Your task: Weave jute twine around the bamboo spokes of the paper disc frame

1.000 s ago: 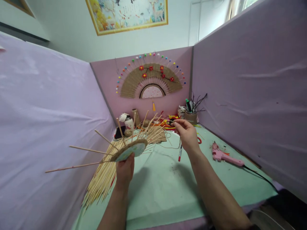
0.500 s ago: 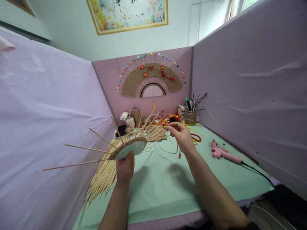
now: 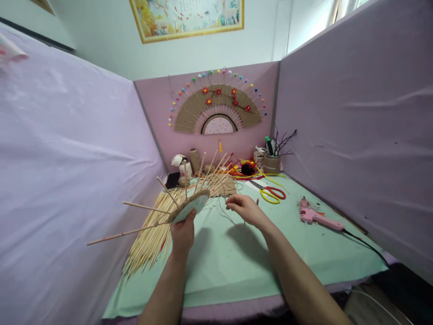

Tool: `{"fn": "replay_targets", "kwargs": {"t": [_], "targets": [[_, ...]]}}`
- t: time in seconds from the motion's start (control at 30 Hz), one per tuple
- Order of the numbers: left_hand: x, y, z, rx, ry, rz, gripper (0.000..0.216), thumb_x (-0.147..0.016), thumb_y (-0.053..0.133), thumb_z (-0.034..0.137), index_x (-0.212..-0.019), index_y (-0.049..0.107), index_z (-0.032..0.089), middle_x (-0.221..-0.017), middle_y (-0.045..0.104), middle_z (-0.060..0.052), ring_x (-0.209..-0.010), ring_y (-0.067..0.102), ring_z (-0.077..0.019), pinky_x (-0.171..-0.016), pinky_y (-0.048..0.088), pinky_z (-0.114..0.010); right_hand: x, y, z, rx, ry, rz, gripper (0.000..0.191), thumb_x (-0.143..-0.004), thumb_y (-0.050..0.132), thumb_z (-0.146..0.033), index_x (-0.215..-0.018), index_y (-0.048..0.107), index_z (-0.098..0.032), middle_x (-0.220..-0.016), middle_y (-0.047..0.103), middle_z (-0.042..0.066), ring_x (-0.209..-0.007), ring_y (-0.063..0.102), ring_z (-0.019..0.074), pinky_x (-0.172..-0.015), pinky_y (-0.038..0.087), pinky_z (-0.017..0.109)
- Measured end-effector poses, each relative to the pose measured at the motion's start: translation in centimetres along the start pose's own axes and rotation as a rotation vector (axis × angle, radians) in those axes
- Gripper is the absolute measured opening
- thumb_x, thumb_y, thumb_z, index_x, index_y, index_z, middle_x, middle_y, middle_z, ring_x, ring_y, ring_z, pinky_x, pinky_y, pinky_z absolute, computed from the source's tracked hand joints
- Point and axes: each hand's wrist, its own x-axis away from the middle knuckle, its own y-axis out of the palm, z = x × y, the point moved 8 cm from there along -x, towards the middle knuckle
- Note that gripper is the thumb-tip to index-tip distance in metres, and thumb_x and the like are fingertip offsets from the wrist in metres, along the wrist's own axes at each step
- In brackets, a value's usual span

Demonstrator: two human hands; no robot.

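Observation:
My left hand (image 3: 182, 232) grips the lower edge of a half-round fan frame (image 3: 190, 209), thumb on its pale face. Thin wooden sticks (image 3: 144, 206) radiate from the frame's brown rim to the left, up and right. To the right of the frame, the fingertips of my right hand (image 3: 248, 211) are pinched together on a thin strand of twine (image 3: 230, 220). The strand loops below the fingers, and its path to the sticks is hard to follow. Beneath the frame lies a spread bundle of loose sticks (image 3: 145, 246).
Scissors (image 3: 278, 193) with red and yellow handles lie behind my right hand. A pink glue gun (image 3: 321, 220) with a black cord rests at right. Cardboard (image 3: 226, 185), a dark phone (image 3: 173, 180) and a jar of pens (image 3: 272, 164) stand farther back. A decorated fan (image 3: 186, 113) hangs on the partition.
My right hand has come down and left, closer to the frame, uncovering the scissors. The fan frame has shifted slightly right and tilted more steeply. The view has moved a little.

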Motion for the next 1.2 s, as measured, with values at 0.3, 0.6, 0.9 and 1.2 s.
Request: {"fn": "replay_targets", "kwargs": {"t": [0.3,0.6,0.9,1.2], "targets": [[0.9,0.4,-0.3,-0.026,0.01,0.011,0.032,-0.06,0.084,0.032,-0.086,0.072,0.018,-0.087,0.074,-0.003,-0.096,0.068,-0.0224,-0.096,0.05,-0.041,0.5,0.8,0.3,0.255,-0.06,0.048,0.015,-0.082,0.054,-0.026,-0.081,0.069,-0.021,-0.083,0.072,0.004,-0.079,0.064,0.0199,-0.074,0.046,0.031],[2.5,2.2,2.9,-0.26,0.293,-0.215,0.026,-0.066,0.08,0.032,-0.091,0.075,0.023,-0.102,0.072,-0.008,-0.103,0.065,-0.0264,-0.099,0.046,-0.044,0.3,1.3,1.5,0.388,-0.062,-0.01,0.015,-0.08,0.055,-0.02,-0.077,0.07,-0.02,-0.079,0.07,0.006,-0.075,0.061,0.0194,-0.072,0.044,0.031],[3.9,3.5,4.6,-0.477,0.556,-0.424,0.024,-0.073,0.075,0.034,-0.097,0.075,0.031,-0.108,0.072,-0.007,-0.11,0.062,-0.0273,-0.108,0.034,-0.048,1.7,-4.5,0.8,0.16,-0.185,0.625,0.031,-0.074,0.043,-0.01,-0.094,0.065,-0.02,-0.1,0.064,0.01,-0.095,0.059,0.0227,-0.089,0.046,0.039],[5.5,4.9,4.5,-0.538,0.774,-0.556,0.041,-0.079,0.071,0.026,-0.119,0.065,0.03,-0.119,0.066,-0.011,-0.114,0.059,-0.0279,-0.097,0.044,-0.049,3.7,-3.6,-3.3,-0.226,-0.487,0.639,0.011,-0.081,0.061,-0.028,-0.091,0.061,-0.022,-0.098,0.058,0.007,-0.098,0.057,0.0215,-0.083,0.049,0.038]]}}
